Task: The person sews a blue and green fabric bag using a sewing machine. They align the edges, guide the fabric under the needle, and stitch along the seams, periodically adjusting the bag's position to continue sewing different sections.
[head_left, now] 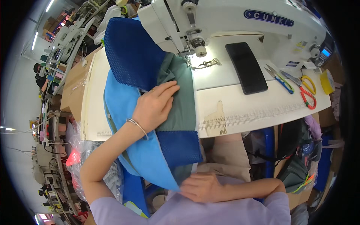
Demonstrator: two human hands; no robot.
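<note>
Blue-and-green panelled fabric (183,108) is pressed by the flat left hand (152,108), bordered rightward by bare tabletop (240,103); the right hand's (202,187) grip cannot be told

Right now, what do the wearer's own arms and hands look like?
Left hand: bare, silver-coloured bangle at the wrist, apparently a thin ring. Right hand: bare, no jewellery visible. Short lavender sleeves on both arms; no gloves or cables visible.

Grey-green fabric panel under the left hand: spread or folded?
Partly both: the grey-green fabric panel lies spread beside the left hand but bunches into creases near the white sewing machine.
</note>
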